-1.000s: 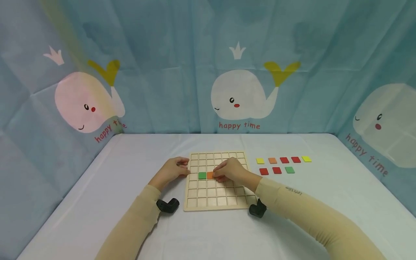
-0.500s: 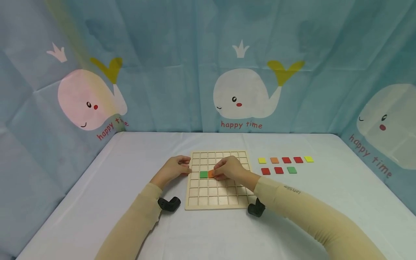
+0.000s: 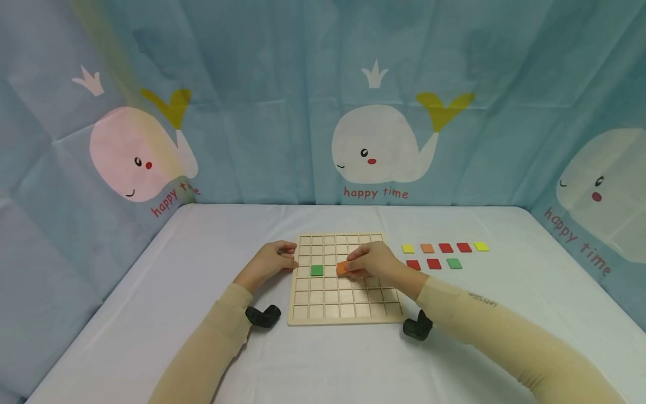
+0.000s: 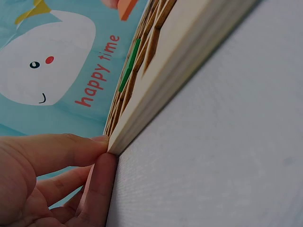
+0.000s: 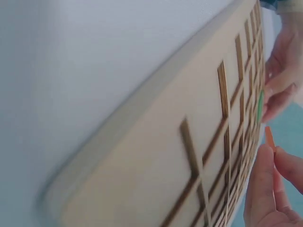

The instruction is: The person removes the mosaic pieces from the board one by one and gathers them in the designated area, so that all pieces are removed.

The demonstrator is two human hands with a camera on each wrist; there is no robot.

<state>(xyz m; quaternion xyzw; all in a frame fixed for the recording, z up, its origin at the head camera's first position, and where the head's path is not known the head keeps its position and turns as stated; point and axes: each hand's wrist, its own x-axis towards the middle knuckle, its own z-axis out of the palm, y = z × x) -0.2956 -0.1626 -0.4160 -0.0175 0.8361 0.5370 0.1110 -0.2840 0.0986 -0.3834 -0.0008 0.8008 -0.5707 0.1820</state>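
Note:
A wooden grid board [image 3: 323,311] lies on the white table, with a green square tile [image 3: 317,270] seated in one of its cells. My right hand [image 3: 375,262] pinches an orange square tile [image 3: 342,268] between thumb and fingers. That tile is tilted above the grid, one cell's gap to the right of the green one; the right wrist view shows the orange tile [image 5: 270,138] at the fingertips, clear of the board. At the board's left edge, my left hand [image 3: 268,264] holds the rim; in the left wrist view its thumb and a finger [image 4: 102,182] meet the edge.
Right of the board, loose tiles lie in two rows: yellow [image 3: 407,248], orange [image 3: 427,248], several red [image 3: 446,247], another yellow [image 3: 481,247] and a green [image 3: 455,263]. A blue whale-print curtain [image 3: 252,157] hangs behind the table.
The orange tile was in the cell beside the green tile; my right hand has tilted it up, lifted it and moved it to the right. My left hand stays at the board's edge.

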